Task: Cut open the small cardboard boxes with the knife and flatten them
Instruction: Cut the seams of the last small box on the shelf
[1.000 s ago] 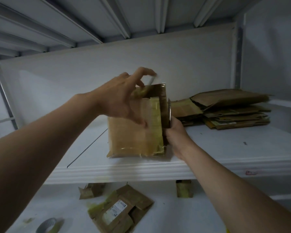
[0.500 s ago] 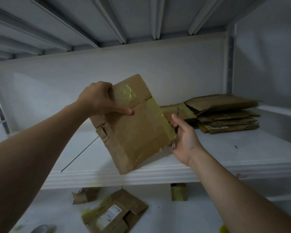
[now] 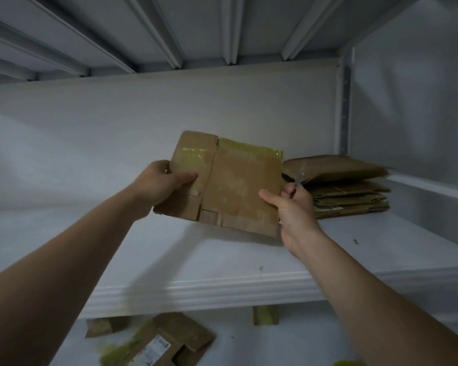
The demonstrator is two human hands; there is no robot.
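The flattened box [image 3: 238,186] is held in the air above the white shelf [image 3: 196,260], near its middle, with its broad taped face toward the camera. It now lies almost level, long side across. Half a second ago it hung tilted with one corner pointing down at the shelf edge, and a second ago it stood upright on the shelf.

The left hand [image 3: 164,186] is clamped on the box's left edge, thumb laid across the front, the other fingers hidden behind the cardboard. Earlier this hand gripped the upper left corner; it now sits at mid-height on the left side.

The right hand [image 3: 295,210] pinches the right edge, thumb on the front and fingers behind. Half a second ago its palm only rested against that edge. The same hand also holds the knife [image 3: 299,178], whose thin blade sticks up just right of the box.

At the far right of the shelf, the stack of flattened boxes [image 3: 352,191] lies where it was, apart from the held box.

On the lower shelf [image 3: 302,344] lie an opened box with a white label [image 3: 169,342], a cardboard scrap [image 3: 103,326] to its left and a small taped box [image 3: 265,314] to its right, none of them moved.
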